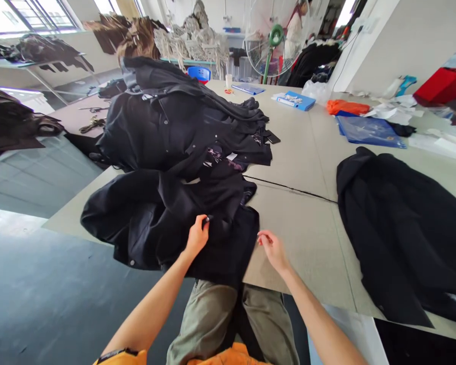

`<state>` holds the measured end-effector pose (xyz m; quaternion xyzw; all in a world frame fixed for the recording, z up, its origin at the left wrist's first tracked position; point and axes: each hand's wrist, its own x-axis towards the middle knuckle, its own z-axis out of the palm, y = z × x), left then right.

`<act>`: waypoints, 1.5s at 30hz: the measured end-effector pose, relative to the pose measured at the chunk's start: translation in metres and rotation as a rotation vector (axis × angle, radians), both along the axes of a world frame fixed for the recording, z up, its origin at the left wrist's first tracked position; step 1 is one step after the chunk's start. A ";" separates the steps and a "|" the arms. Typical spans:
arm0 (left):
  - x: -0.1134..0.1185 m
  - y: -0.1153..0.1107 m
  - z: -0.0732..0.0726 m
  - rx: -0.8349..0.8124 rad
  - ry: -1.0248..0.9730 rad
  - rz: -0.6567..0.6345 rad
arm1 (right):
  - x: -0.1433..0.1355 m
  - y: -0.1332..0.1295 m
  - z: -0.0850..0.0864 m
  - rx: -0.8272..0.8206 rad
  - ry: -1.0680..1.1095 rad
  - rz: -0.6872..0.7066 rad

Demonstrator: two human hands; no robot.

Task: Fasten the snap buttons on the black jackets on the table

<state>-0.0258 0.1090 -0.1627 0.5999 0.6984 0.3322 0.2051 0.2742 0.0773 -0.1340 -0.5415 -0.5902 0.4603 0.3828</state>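
A black jacket with metal snaps lies spread over the near table edge in front of me. My left hand is closed on it, pinching a bit of the black cloth; a small shiny spot, perhaps a snap, shows at the fingertips. Just past the jacket's right edge, my right hand hovers over the table with its fingers pressed together. Whatever those fingers may hold is too small to make out. Behind the jacket rises a pile of similar black jackets, some with tags.
Another heap of black garments covers the table's right side. A black cord runs across the middle. Farther back are blue folders, an orange bundle and a standing fan. A person stands behind the fan.
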 end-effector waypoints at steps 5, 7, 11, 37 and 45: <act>-0.043 0.063 0.009 0.054 0.049 0.144 | -0.028 -0.034 -0.006 -0.107 0.053 0.152; -0.044 0.068 0.023 0.082 0.052 0.167 | -0.036 -0.041 -0.004 -0.138 0.117 0.172; -0.004 0.027 0.074 0.380 0.070 -0.116 | -0.043 -0.045 0.007 -0.197 0.281 0.128; 0.036 -0.133 0.042 0.146 0.275 -1.048 | -0.022 -0.097 -0.011 -0.784 0.339 0.213; 0.041 -0.134 0.054 0.239 0.224 -1.061 | -0.022 -0.098 0.016 -0.653 0.138 0.378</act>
